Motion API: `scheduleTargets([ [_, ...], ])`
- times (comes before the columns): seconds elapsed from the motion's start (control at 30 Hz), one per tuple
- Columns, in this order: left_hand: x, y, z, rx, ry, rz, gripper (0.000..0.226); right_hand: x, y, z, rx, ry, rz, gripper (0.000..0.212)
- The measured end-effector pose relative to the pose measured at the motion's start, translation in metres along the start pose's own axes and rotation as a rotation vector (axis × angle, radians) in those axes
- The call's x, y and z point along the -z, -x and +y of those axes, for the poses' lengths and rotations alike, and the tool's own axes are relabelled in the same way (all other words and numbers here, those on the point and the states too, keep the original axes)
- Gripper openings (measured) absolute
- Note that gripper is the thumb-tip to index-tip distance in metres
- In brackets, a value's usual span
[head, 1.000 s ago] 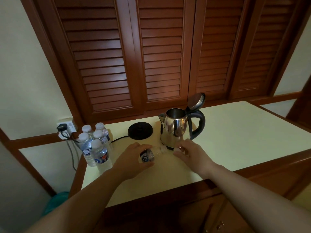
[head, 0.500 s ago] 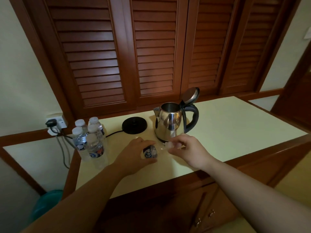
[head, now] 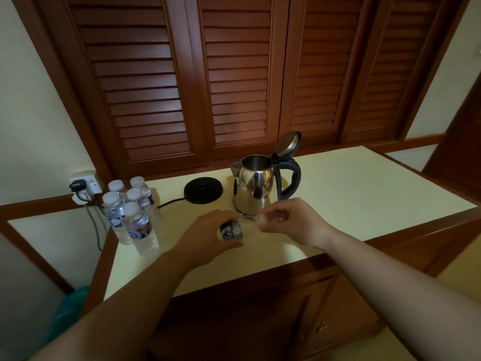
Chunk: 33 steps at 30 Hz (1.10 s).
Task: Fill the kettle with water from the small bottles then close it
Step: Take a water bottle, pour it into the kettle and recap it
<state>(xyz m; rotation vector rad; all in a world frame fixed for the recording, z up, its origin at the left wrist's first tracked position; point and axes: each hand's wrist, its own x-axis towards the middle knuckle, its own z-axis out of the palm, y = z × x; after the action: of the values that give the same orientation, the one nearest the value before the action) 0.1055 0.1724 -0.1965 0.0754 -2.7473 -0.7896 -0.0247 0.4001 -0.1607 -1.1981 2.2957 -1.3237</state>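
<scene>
With your left hand (head: 208, 237) gripping the tilted bottle (head: 235, 230) and your right hand (head: 291, 220) pinching its cap (head: 261, 219), squeezing could spurt water onto the tabletop (head: 364, 194).

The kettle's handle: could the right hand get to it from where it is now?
Probably yes. The handle faces right, just beyond the right hand, with bare counter around it. But that hand is pinching the cap end of the bottle, so it must let go first.

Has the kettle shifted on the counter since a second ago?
No. The kettle stands just right of the black base, the same gap throughout; only the camera moved.
</scene>
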Motion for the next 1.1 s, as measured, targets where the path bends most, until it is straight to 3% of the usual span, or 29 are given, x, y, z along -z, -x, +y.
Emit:
scheduleTargets([
  [0.13, -0.010, -0.012, 0.023, -0.005, -0.011, 0.045, 0.058, 0.020, -0.001, 0.012, 0.040, -0.005, -0.036, 0.016],
  [0.3, -0.034, -0.035, 0.054, 0.005, -0.011, 0.057, 0.058, 0.064, -0.002, 0.043, -0.045, -0.091, -0.062, 0.018],
  [0.4, -0.055, -0.055, 0.078, -0.012, -0.031, 0.061, 0.060, 0.095, 0.000, 0.070, 0.023, -0.069, -0.092, 0.010],
  [0.5, -0.077, -0.081, 0.102, -0.013, -0.030, 0.015, 0.053, 0.129, -0.002, 0.096, 0.111, 0.001, -0.095, 0.019],
  [0.6, -0.098, -0.107, 0.122, -0.033, -0.057, 0.030, 0.059, 0.156, -0.008, 0.120, 0.035, 0.042, -0.100, 0.015],
  [0.73, -0.126, -0.131, 0.145, 0.002, -0.024, 0.041, 0.061, 0.183, -0.016, 0.147, -0.036, 0.130, -0.125, 0.027],
  [0.93, -0.153, -0.161, 0.164, 0.042, 0.044, 0.047, 0.060, 0.224, -0.021, 0.177, 0.044, 0.082, -0.154, 0.017],
  [1.1, -0.167, -0.186, 0.174, 0.055, 0.065, 0.103, 0.060, 0.239, -0.034, 0.188, -0.002, 0.210, -0.072, 0.039],
])
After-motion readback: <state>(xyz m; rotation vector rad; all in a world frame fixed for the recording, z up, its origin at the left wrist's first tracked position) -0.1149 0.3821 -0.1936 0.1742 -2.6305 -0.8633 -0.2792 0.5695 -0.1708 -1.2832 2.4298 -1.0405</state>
